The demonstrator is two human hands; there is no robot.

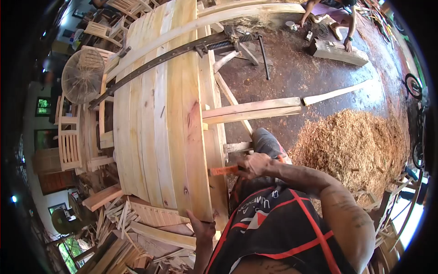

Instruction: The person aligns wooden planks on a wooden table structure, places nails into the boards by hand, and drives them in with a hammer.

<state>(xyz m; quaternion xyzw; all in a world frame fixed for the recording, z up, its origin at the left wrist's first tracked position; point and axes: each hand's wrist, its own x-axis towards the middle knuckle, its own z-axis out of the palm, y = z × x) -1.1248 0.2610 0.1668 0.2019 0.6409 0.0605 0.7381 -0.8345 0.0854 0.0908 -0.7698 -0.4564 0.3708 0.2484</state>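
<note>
My right hand (pixel 253 165) is closed around an orange tool (pixel 223 171), held beside the edge of the near plank; its far end is hard to make out. My left hand (pixel 201 227) grips the lower end of that pale wooden plank (pixel 185 137), thumb on top and fingers mostly hidden below. The plank lies alongside several others forming a wide panel (pixel 137 132). Across the panel's upper part runs a long metal bar clamp (pixel 157 59), with its screw and handle (pixel 263 57) beyond the panel's right side.
Wood shavings (pixel 351 150) are heaped at the right. Two beams (pixel 255 109) stick out from the panel's right side. Another person (pixel 340 18) crouches at the upper right by a wooden block (pixel 337 52). A round fan (pixel 83 75) and chairs (pixel 70 146) stand left; offcuts (pixel 121 219) lie below.
</note>
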